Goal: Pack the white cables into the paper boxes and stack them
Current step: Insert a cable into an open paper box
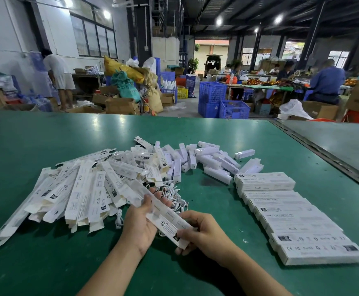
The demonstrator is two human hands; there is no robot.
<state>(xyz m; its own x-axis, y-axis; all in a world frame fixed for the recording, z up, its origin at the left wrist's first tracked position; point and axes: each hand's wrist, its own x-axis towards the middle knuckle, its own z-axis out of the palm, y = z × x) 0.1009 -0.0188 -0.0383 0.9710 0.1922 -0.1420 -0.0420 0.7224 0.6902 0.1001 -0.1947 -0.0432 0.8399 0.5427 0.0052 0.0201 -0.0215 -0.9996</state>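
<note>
One broad green table [46,263] spreads under both hands and runs well beyond them. Left of the left hand, and reaching away past it, lies a big loose heap of flat paper boxes [78,193], long white sleeves with printed labels, fanned out and overlapping one another. Right of the right hand, packed boxes [291,216] lie side by side in a slanting row, each touching the next, the nearest showing a line of printed marks along its side. Farther out, beyond both hands, small white blocks [208,161] are scattered in a jumble, a few lying apart from the rest. Just past the fingertips sits a tangle of white cables [174,199], partly hidden under the edge of the heap and behind the hands. Between the hands a single paper box [165,218] is held slantwise above the table. The left hand [138,223] grips its middle, fingers curled round the far side. The right hand [204,231] pinches the near end between thumb and fingers.
</note>
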